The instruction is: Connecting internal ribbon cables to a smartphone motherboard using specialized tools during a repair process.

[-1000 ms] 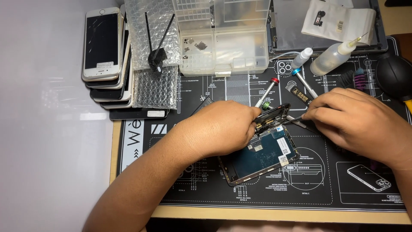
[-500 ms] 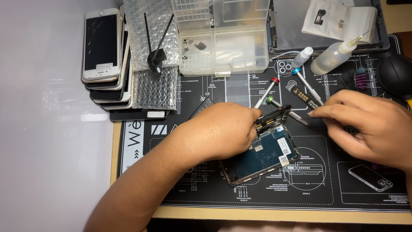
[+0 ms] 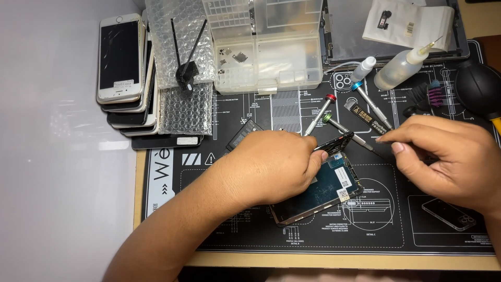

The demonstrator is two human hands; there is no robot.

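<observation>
Phone [image 3: 326, 190] lies opened up, mid mat [image 3: 365, 230], tilted w/ its far-right corner up near the drivers. Left hand [image 3: 271, 167] sits on top of it, fingers curled over the far edge, pinching a dark part [image 3: 334, 142] off the phone's far end btwn thumb & fingertips. Right hand [image 3: 449, 156] is just right of that, thumb & forefinger pressed together near the tip of the green-cap driver [image 3: 347, 131]; can't tell if there's anything in the pinch. Red-cap driver [image 3: 318, 115] and blue-cap one [image 3: 370, 102] lie just beyond. Far left: stack of phones [image 3: 122, 73], bubble wrap [image 3: 182, 62], clear parts box [image 3: 266, 47]. Far right: squeeze bottle [image 3: 399, 68], black blower [image 3: 480, 86].
</observation>
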